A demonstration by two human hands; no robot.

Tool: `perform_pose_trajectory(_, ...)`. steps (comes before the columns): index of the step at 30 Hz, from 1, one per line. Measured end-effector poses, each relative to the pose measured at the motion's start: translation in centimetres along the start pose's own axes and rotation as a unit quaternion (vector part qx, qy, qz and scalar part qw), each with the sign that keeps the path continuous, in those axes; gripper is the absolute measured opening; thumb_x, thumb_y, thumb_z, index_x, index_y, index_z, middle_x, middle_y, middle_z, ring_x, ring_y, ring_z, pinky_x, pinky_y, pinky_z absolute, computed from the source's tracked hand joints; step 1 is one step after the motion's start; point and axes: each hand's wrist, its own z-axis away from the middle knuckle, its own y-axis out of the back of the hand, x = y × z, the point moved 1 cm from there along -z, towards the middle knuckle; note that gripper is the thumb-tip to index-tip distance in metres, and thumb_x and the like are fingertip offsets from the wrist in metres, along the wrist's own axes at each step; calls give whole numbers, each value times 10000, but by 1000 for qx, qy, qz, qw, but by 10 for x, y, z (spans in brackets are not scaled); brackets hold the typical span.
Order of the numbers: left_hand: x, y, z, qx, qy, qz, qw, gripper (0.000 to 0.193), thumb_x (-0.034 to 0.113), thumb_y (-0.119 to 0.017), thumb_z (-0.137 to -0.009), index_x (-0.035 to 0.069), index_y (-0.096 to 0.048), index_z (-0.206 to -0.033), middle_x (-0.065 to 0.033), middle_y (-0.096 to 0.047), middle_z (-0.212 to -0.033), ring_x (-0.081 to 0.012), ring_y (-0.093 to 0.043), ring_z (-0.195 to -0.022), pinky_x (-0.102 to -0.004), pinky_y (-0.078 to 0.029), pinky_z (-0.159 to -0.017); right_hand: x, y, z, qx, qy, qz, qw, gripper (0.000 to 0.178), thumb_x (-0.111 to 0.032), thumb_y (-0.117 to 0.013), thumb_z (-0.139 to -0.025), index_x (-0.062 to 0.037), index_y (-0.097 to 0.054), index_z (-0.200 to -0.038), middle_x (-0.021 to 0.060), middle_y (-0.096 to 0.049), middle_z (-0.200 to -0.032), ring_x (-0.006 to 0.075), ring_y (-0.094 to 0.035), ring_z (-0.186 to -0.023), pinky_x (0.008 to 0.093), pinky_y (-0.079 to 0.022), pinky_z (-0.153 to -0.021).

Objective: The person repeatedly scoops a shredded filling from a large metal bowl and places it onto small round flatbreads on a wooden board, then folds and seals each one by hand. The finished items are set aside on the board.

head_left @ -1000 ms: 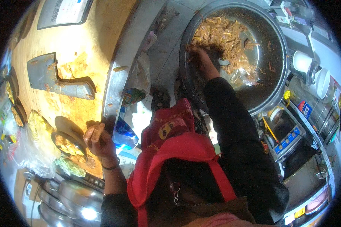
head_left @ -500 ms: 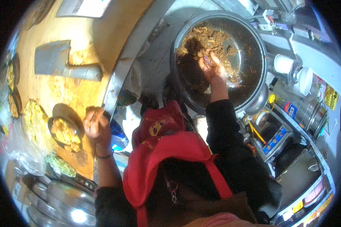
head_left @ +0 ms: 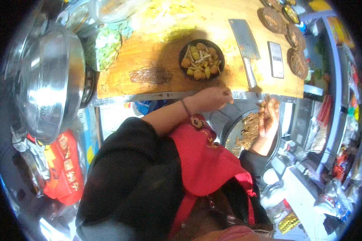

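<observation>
My left hand [head_left: 216, 99] is closed, its fingers curled in, at the table's front edge. Nothing shows in it. Just beyond it on the wooden board stands a round black bowl [head_left: 182, 56] of yellow chunks, pale strips and browned pieces. My right hand [head_left: 269, 116], smeared brown, is raised with fingers bent around what looks like a clump of brown food mix. Below and beside it is a large dark basin [head_left: 231, 139], partly covered by my arm, with more brown food mix [head_left: 248, 129] inside.
A cleaver [head_left: 243, 37] and a phone [head_left: 276, 60] lie on the board [head_left: 116, 84]. Several brown-filled bowls [head_left: 298, 64] line its right end. Farther back is a yellow shredded heap [head_left: 169, 14]; at left are leafy greens [head_left: 108, 46] and a big metal pot [head_left: 52, 80].
My view has turned left toward the board. My right hand has come up out of the basin. My left hand, still closed, remains near the black bowl at the board's edge.
</observation>
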Motion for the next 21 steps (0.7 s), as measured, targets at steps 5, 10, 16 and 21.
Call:
perform_pose_trajectory(5, 3, 45, 39, 145, -52, 94, 984, 165, 65, -576, -759, 87, -612, -919, -98, -590, -940, -272, -584, -870, -356, -487, -750, 23, -185, -5, -38, -36, 192, 980, 310, -84, -572, -850, -3, -505, -1141, 103, -585, -1031, 177, -588, -924, 252, -499, -713)
perform_pose_trajectory(10, -38, 110, 63, 310, 117, 139, 933, 224, 18, -572, -788, 37, -619, -1006, -112, -602, -958, -202, -595, -830, -288, -486, -738, 63, -279, -26, -115, -70, 301, 944, 226, -116, -533, -872, -12, -556, -1072, 75, -612, -953, 133, -585, -855, 242, -473, -681)
perform_pose_trajectory(16, -65, 138, 60, 254, 174, 82, 948, 370, 120, -627, -766, 91, -565, -1129, -154, -593, -1007, -249, -597, -839, -335, -489, -750, 70, -267, -40, -48, -26, 417, 907, 202, -118, -526, -879, 6, -589, -1025, 66, -624, -833, 134, -598, -681, 236, -475, -570)
perform_pose_trajectory(21, -59, 133, 43, 226, 116, -65, 965, 397, 258, -647, -753, 112, -573, -1114, -143, -599, -1030, -280, -585, -917, -373, -464, -814, 76, -264, -38, -38, -34, 292, 955, 167, -79, -584, -852, 4, -602, -997, 53, -631, -792, 101, -594, -649, 206, -467, -542)
